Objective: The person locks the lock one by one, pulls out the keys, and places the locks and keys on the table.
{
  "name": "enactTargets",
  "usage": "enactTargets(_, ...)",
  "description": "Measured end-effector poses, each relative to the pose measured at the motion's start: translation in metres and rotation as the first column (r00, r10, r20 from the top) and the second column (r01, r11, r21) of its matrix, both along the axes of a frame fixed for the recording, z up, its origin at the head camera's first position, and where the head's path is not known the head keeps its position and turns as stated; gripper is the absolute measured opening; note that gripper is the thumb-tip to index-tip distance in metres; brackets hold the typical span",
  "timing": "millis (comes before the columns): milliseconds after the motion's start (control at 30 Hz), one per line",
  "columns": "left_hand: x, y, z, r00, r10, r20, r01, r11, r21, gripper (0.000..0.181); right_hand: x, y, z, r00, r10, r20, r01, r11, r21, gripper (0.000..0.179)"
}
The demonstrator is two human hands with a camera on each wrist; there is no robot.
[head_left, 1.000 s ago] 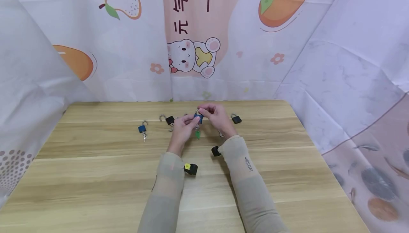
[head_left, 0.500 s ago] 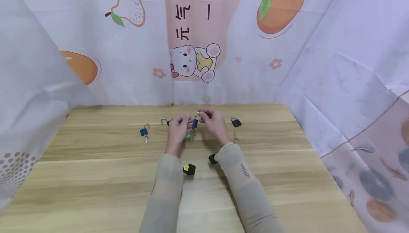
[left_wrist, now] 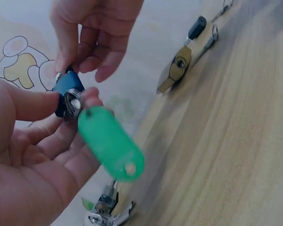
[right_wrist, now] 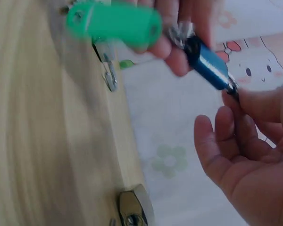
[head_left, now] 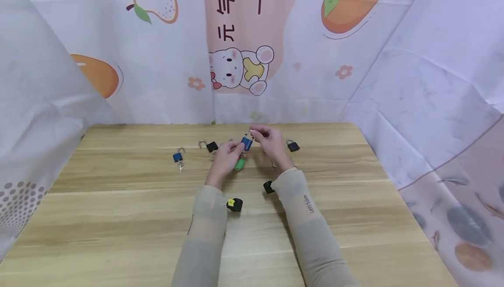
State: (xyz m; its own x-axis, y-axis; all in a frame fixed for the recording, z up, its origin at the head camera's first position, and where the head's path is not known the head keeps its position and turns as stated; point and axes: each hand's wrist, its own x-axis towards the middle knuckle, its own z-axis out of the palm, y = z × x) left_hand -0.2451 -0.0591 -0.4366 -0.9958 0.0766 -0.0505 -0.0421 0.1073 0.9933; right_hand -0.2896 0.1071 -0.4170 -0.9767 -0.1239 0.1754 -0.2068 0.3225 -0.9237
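Observation:
A blue padlock (head_left: 246, 143) is held up above the far part of the table, between both hands. My left hand (head_left: 223, 160) grips its body, thumb against one side and fingers against the other. At its top, my right hand (head_left: 272, 146) pinches the metal shackle between thumb and fingertips, the other fingers loosely bent. From the lock's underside hang a key ring (left_wrist: 73, 101) and a green plastic tag (left_wrist: 111, 143), blurred in the right wrist view. The key's blade is hidden.
A black padlock (head_left: 293, 145) lies right of the hands, and an open black one (head_left: 212, 147) lies left of them. Farther left is an open blue padlock (head_left: 178, 158) with keys. A patterned curtain (head_left: 157, 81) rises behind the wooden table (head_left: 118, 217).
Half a second ago the padlock hung edge-on from my right hand, beside my left fingers. Now my left hand grips its body and its broad face shows.

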Motion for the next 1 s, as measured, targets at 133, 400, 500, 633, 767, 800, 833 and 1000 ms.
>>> enactTargets(133, -0.0001, 0.0033, 0.0028, 0.999, -0.02, 0.05, 0.013, 0.991, 0.131, 0.029, -0.0023, 0.0044, 0.0014, 0.999, 0.031, -0.019, -0.03, 0.999, 0.042, 0.025)
enactTargets(400, -0.0016, 0.0059, 0.0028, 0.997, 0.039, 0.06, -0.047, 0.99, 0.134, 0.03, -0.0037, 0.001, 0.0005, 0.995, 0.097, -0.013, -0.097, 0.995, 0.01, 0.021)
enactTargets(500, -0.0001, 0.0059, 0.0017, 0.995, 0.063, 0.071, -0.072, 0.988, 0.136, 0.029, -0.0038, -0.0012, -0.0009, 0.994, 0.112, -0.01, -0.112, 0.993, 0.024, 0.02)
enactTargets(633, 0.001, 0.0057, -0.0006, 0.995, 0.081, 0.061, -0.09, 0.984, 0.156, 0.029, -0.0037, -0.0033, -0.0011, 0.991, 0.13, 0.016, -0.131, 0.991, 0.041, 0.02)
enactTargets(767, 0.0006, 0.0053, -0.0015, 0.994, 0.091, 0.059, -0.1, 0.978, 0.182, 0.031, -0.0046, -0.0044, -0.001, 0.987, 0.149, 0.05, -0.151, 0.988, 0.023, 0.022)
enactTargets(800, 0.0003, 0.0052, -0.001, 0.994, 0.09, 0.065, -0.1, 0.977, 0.186, 0.031, -0.0049, -0.0047, -0.0008, 0.987, 0.15, 0.055, -0.151, 0.988, 0.016, 0.022)
enactTargets(833, 0.0001, 0.005, -0.0002, 0.994, 0.084, 0.072, -0.097, 0.977, 0.192, 0.032, -0.0049, -0.0049, -0.0003, 0.987, 0.151, 0.058, -0.151, 0.988, 0.002, 0.023)
enactTargets(1000, -0.0015, 0.0053, 0.0077, 0.996, 0.041, 0.08, -0.056, 0.979, 0.195, 0.035, -0.004, -0.0034, 0.0058, 0.991, 0.119, 0.069, -0.115, 0.992, -0.051, 0.025)
